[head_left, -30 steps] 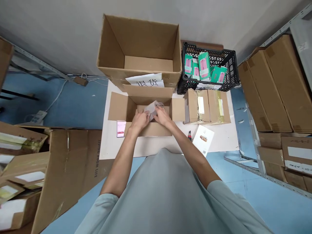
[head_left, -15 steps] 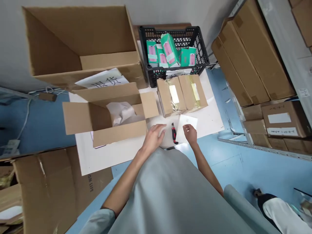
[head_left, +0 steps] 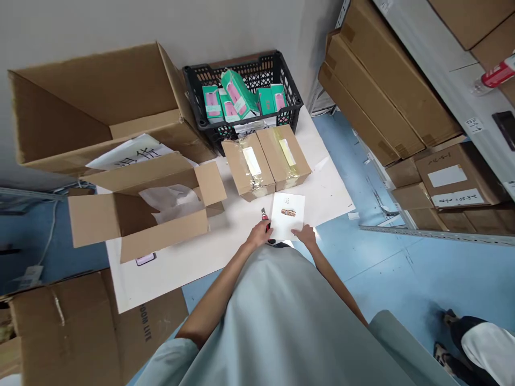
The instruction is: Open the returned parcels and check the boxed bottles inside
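Note:
On the table in front of me lies a white sheet [head_left: 287,202], perhaps a card, with small marks near its top edge. A small oblong brown-and-orange patterned piece [head_left: 288,213] shows in its middle; whether it is a loose object or a print I cannot tell. My left hand [head_left: 259,234] is closed at the sheet's lower left corner, over the handle of a red-and-black utility knife [head_left: 264,214]. My right hand [head_left: 306,236] pinches the lower right edge, thumb on top. Two taped cardboard boxes [head_left: 267,161] stand just beyond the sheet.
An open carton [head_left: 163,230] with white wrapping sits left, beside a phone [head_left: 145,259]. Behind are a larger open box [head_left: 100,96] and a black crate [head_left: 293,102] of green-and-pink packages. Shelving with cartons [head_left: 390,86] stands right; a person [head_left: 486,343] is at lower right.
My left hand has moved right to the sheet's corner and knife. My right hand has slid down to the lower edge, uncovering the patterned piece. The view has shifted.

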### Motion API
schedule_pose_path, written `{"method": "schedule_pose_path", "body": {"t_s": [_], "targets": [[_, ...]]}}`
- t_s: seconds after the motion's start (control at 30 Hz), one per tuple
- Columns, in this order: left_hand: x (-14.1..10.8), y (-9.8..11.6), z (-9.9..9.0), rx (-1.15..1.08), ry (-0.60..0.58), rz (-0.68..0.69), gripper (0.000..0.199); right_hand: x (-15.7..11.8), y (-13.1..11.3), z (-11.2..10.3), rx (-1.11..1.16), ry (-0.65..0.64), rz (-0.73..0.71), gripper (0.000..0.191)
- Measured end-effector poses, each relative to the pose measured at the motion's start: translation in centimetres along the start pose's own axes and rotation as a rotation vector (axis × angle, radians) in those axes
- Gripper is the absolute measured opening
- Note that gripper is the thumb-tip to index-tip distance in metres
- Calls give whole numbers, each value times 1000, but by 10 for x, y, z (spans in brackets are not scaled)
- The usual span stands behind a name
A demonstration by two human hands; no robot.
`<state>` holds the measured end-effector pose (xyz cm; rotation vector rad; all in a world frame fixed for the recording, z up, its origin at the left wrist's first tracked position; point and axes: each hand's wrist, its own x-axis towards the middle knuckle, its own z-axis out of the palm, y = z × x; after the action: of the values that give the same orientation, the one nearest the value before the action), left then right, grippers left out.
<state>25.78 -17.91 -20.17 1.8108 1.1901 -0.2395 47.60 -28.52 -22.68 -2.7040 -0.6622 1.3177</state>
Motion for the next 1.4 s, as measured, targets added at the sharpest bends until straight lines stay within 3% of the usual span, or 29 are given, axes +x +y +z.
{"method": "schedule_pose_path", "body": {"t_s": [0.1, 0.3, 0.43, 0.53, 0.6, 0.7, 0.8, 0.97, 1.13, 1.23, 1.3, 1.4], "targets": [[8, 2, 9, -7, -19, -50, 44, -6, -6, -3, 69, -15, 3, 71], [7, 4, 13, -136, -5, -128, 45, -23, -21, -25, 243, -105, -191, 44], [-11, 11, 2, -303, 26, -132, 57, -48, -40, -47, 380, -157, -386, 42], [-39, 20, -19, -513, 46, -81, 82, -80, -53, -79, 636, -291, -694, 47], [-64, 28, -40, -846, 69, -8, 89, -104, -62, -105, 724, -383, -815, 49], [-102, 40, -75, -1129, 192, 61, 76, -132, -76, -139, 732, -472, -889, 48], [-131, 50, -105, -1162, 330, 78, 67, -141, -92, -152, 692, -517, -922, 48], [-154, 60, -124, -1151, 526, 78, 65, -128, -112, -138, 652, -503, -931, 51], [-163, 72, -120, -1015, 784, 61, 62, -130, -135, -111, 559, -127, -976, 58], [-163, 88, -110, -823, 916, 124, 46, -154, -151, -87, 626, -235, -1086, 63], [-160, 98, -101, -672, 939, 192, 38, -171, -159, -71, 646, -313, -1128, 62], [-158, 103, -92, -535, 903, 234, 42, -180, -168, -55, 660, -256, -1084, 50]]}}
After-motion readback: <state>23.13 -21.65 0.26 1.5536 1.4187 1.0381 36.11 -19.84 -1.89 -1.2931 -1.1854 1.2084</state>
